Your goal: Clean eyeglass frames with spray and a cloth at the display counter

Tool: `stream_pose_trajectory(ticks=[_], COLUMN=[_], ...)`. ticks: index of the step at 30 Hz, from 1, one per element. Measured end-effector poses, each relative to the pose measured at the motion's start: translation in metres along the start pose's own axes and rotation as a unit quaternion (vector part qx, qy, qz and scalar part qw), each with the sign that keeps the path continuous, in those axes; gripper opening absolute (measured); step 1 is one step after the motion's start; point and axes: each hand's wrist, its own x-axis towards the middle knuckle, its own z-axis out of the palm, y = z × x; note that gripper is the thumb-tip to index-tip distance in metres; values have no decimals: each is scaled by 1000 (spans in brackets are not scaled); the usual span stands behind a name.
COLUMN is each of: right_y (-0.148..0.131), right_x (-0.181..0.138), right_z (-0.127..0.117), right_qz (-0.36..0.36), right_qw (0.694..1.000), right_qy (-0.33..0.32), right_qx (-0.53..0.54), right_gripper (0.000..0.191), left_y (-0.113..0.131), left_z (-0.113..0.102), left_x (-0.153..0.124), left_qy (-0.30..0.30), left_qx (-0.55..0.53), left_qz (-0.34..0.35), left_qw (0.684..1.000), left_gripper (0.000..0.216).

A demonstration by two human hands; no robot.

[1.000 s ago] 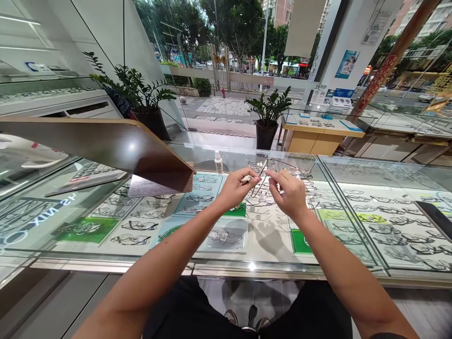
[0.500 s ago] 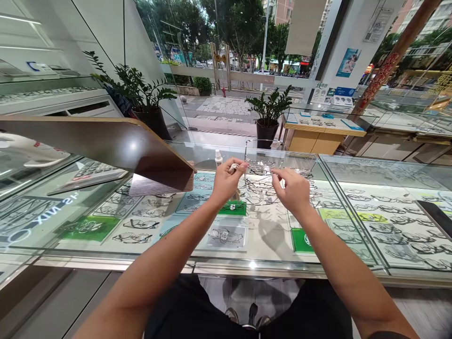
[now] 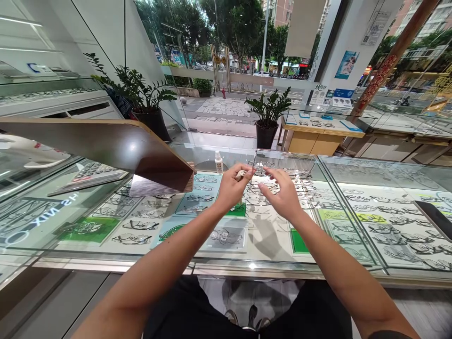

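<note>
Above a case (image 3: 226,269) of frames (image 3: 139,225), behind its front edge, the left hand (image 3: 231,189) pinches glasses (image 3: 254,162); the right hand (image 3: 284,195) has fingers apart.

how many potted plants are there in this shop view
2. The left plant stands beyond the brown board; the middle plant is just left of the wooden display table. Others could be hidden behind the board.
</note>
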Motion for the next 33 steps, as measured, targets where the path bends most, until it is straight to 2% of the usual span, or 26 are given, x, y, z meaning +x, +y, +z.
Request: stream_pose_trajectory(ticks=[2, 5, 8, 12, 17, 20, 22, 26, 29, 33], right_y=[-4, -6, -6, -6, -6, -5, -4, 0, 1, 1], right_x=[-4, -7, -8, -9, -6, -3, -1, 0, 0, -1], right_z=[6, 13, 14, 13, 8, 2, -1, -3, -2, -2], right_qz=[-3, -11, -19, -27, -18, -5, 1, 6, 6, 2], right_qw=[999, 999, 998, 999, 1000, 1000, 1000, 1000, 1000, 1000], right_qy=[-17, -33, -31, -13, 10, 10, 14, 20, 19, 17], right_qx=[27, 38, 41, 32, 14, 6, 0, -9, -13, -13], right_gripper=[49, 41, 31, 28, 29, 27, 25, 24, 25, 25], left_y=[4, 6, 6, 10, 11, 0, -10, -29, -42, -53], left_z=[6, 9, 8, 6, -6, -21, -30, -42, -48, -52], left_x=[-5, -8, -8, -7, 0, 12, 19, 28, 32, 35], left_qy=[-25, -34, -36, -68, -64, -43, -32, -33, -29, -11], left_qx=[-6, 6, 2, -7, 58, 138, 225, 390, 424, 458], left_qz=[16, 38, 27, 6, 14, -26, -65, -161, -201, -208], left_qw=[1000, 999, 999, 998, 996, 989, 972, 906, 883, 864], left_gripper=[44, 45, 47, 42, 27, 19, 17, 15, 21, 25])
